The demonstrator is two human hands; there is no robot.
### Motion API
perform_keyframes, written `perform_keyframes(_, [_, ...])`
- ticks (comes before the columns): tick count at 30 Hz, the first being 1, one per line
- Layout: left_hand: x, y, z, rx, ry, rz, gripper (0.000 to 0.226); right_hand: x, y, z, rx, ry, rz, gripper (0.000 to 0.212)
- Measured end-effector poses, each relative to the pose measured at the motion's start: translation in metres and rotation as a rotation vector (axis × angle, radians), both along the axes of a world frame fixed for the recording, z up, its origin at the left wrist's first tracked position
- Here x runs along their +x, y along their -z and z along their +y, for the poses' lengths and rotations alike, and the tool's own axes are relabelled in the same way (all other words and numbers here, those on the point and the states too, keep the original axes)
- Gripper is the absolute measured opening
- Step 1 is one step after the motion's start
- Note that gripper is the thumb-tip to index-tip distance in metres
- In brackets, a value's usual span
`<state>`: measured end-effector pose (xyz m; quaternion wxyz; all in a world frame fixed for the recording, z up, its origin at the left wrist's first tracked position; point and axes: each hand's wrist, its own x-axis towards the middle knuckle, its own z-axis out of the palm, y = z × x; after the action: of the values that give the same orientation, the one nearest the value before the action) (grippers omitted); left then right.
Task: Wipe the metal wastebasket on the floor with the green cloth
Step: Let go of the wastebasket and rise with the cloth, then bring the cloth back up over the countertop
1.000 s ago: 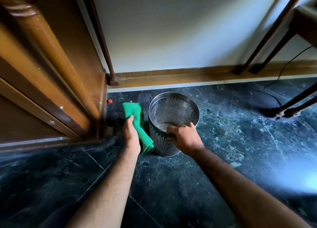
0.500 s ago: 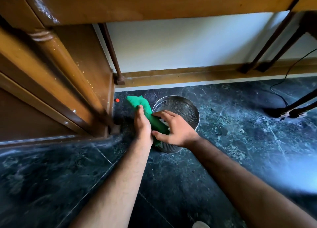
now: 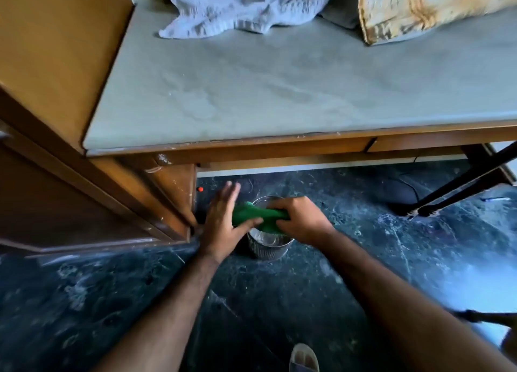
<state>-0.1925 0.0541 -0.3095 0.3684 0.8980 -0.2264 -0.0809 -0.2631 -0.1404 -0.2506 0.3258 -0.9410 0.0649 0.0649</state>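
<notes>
- Head view: the metal wastebasket stands upright on the dark floor, just in front of the wooden desk and beside its wooden side panel.
- The green cloth lies across the top of the wastebasket, held between both hands.
- The right hand has its fingers curled tight around one end of the cloth.
- The left hand is mostly spread open. Its fingers point up and away, and only its thumb presses on the other end of the cloth.
- The cloth could slip out on the left side, I think, because only a thumb holds it there. Then it may drop into the wastebasket.
- No hand holds the wastebasket itself. It looks light, so a hard push with the cloth could tip it or make it slide on the smooth floor.
- The wooden side panel is near the left hand. A fast swing could bump the knuckles on it.
- The hands look a little blurry, so I cannot tell if the cloth touches the rim.
</notes>
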Motion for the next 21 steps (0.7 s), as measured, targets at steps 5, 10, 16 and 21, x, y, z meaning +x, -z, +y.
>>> perform_keyframes(5, [0.005, -0.094, -0.001, 0.190, 0.231, 0.222, 0.050, -0.012, -0.084, -0.007, 0.031, -0.054, 0.088, 0.044])
perform_keyframes(10, [0.014, -0.199, -0.009, 0.219, 0.253, 0.399, 0.023, -0.017, -0.173, -0.044, 0.143, 0.140, 0.081, 0.037])
perform_keyframes(16, [0.039, -0.276, -0.010, -0.075, -0.082, 0.377, 0.035, 0.006, -0.251, -0.083, 0.242, 0.378, 0.070, 0.038])
perform_keyframes(21, [0.078, -0.321, -0.017, -0.385, -0.320, 0.407, 0.027, 0.059, -0.278, -0.092, 0.606, 0.474, 0.181, 0.045])
